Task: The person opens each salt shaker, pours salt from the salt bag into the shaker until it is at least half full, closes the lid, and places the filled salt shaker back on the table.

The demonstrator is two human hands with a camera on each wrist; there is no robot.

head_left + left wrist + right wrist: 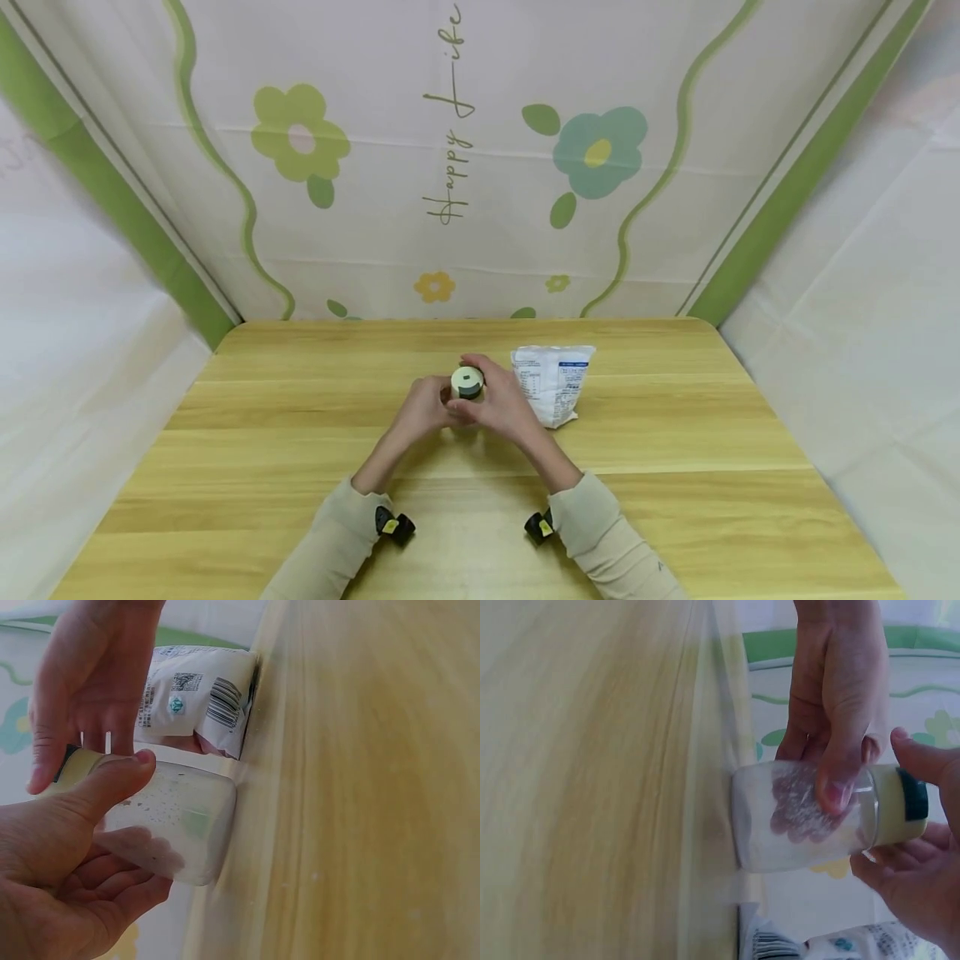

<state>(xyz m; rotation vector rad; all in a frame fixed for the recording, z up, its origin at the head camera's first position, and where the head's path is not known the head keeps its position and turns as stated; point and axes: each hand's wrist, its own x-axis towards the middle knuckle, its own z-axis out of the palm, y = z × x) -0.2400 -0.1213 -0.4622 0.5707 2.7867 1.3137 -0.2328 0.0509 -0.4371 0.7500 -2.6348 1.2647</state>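
A clear seasoning jar [761, 836] with a cream lid [467, 377] stands upright near the middle of the table, its base at the tabletop. White specks cling to the inside of its see-through wall. My left hand [424, 410] grips the jar's body, with the thumb on the near side and the fingers behind. Around the lid, which carries a dark green patch, my right hand [501, 403] curls its thumb and fingers. Just right of the hands, a white printed packet [551, 385] stands on the table; its barcode shows in the left wrist view.
The wooden table [675, 417] has rounded far corners. Behind it hangs a white curtain [375, 167] with flower prints, and pale fabric walls rise on both sides. Each sleeved wrist wears a small black camera [397, 527].
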